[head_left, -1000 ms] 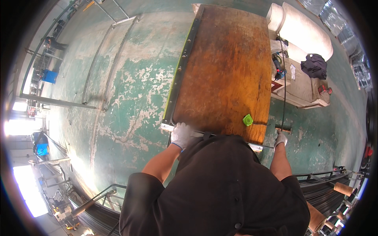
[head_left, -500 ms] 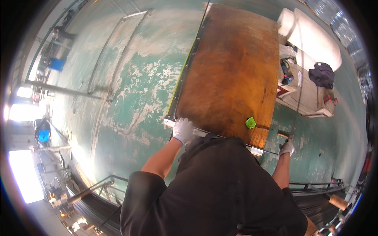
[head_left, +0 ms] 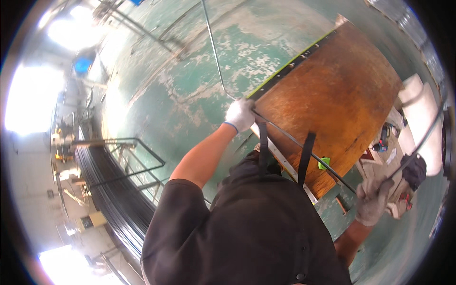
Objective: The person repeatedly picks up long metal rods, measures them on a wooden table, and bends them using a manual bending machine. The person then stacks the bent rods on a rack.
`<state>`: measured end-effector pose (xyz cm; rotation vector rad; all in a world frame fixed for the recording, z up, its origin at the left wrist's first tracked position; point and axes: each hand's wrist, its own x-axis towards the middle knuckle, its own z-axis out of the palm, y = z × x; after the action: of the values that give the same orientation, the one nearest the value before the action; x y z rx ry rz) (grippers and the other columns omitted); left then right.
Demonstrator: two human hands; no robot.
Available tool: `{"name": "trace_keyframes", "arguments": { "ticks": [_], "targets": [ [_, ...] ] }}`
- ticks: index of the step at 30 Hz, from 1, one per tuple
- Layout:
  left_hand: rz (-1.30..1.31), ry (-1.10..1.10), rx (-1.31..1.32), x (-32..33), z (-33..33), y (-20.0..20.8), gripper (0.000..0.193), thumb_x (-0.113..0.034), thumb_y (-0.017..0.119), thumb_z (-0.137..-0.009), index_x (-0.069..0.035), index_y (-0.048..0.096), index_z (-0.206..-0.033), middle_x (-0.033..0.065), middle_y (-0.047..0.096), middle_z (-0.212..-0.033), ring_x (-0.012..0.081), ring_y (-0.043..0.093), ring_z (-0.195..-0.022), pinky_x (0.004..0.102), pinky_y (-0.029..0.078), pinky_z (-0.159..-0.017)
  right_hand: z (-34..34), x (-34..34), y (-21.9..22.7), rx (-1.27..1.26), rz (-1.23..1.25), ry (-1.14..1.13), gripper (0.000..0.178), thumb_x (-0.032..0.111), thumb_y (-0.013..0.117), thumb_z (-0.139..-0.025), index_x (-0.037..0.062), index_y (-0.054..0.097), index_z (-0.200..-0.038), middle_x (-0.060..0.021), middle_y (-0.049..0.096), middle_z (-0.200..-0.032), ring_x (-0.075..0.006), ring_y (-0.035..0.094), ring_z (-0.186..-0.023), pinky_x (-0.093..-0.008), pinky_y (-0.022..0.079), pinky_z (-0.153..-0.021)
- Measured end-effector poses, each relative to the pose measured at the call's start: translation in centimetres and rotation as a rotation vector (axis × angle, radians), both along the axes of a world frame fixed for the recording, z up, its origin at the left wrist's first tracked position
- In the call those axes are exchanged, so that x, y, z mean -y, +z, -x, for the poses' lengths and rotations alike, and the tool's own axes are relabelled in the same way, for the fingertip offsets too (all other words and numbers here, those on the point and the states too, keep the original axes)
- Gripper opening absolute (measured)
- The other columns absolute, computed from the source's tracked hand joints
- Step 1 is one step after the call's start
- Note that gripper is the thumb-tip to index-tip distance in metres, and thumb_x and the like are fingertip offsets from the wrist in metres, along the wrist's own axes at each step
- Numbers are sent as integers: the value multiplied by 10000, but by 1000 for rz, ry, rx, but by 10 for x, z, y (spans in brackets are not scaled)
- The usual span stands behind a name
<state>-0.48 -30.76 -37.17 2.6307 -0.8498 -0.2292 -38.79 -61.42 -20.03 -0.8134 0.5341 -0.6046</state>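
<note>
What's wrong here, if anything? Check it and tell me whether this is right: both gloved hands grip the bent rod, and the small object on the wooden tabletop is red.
Not quite: in the head view, the small object on the wooden tabletop is bright green, not red. The gloved left hand and right hand do both grip the bent rod.

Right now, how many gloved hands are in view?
2: the left hand, on the dark rod by the wooden board, and the right hand, farther right on the rod. Neither seems hidden; no others show.
</note>
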Motion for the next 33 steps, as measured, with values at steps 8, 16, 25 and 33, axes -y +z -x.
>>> {"name": "trace_keyframes", "arguments": {
  "ticks": [8, 16, 25, 33],
  "targets": [
    [1491, 61, -821, -73, -1, 224, 466, -338, 630, -1073, 24, 592, -1364, 177, 691, -1299, 310, 694, -1135, 467, 553, -1012, -179, -188, -81, 154, 737, 480, 183, 150, 578, -1081, 87, 571, -910, 4, 521, -683, -91, 520, -646, -277, 399, -588],
    [1467, 711, -73, -225, 14, 292, 329, -293, 669, -1047, 32, 636, -1090, 129, 697, -918, 209, 632, -734, 363, 571, -728, -233, -376, -284, 29, 591, 1060, 213, 228, 599, -1082, 41, 615, -981, -107, 640, -870, -170, 620, -780, -315, 486, -672],
    [1408, 1490, 639, -409, 120, 100, 160, -114, 693, -991, 12, 645, -906, -3, 566, -773, 94, 481, -767, 287, 424, -684, -225, -425, -306, -112, 1372, 1767, 327, 280, 724, -967, 43, 711, -1192, -158, 779, -1083, -331, 734, -1048, -404, 565, -940],
    [677, 2065, 807, -471, 397, -50, 200, -202, 651, -1069, -31, 683, -972, -8, 626, -823, 89, 534, -775, 271, 455, -707, -241, -465, -317, -182, 1391, 2107, 273, 286, 728, -948, 61, 725, -1102, -160, 780, -1007, -301, 749, -984, -398, 576, -879]
  ]
}}
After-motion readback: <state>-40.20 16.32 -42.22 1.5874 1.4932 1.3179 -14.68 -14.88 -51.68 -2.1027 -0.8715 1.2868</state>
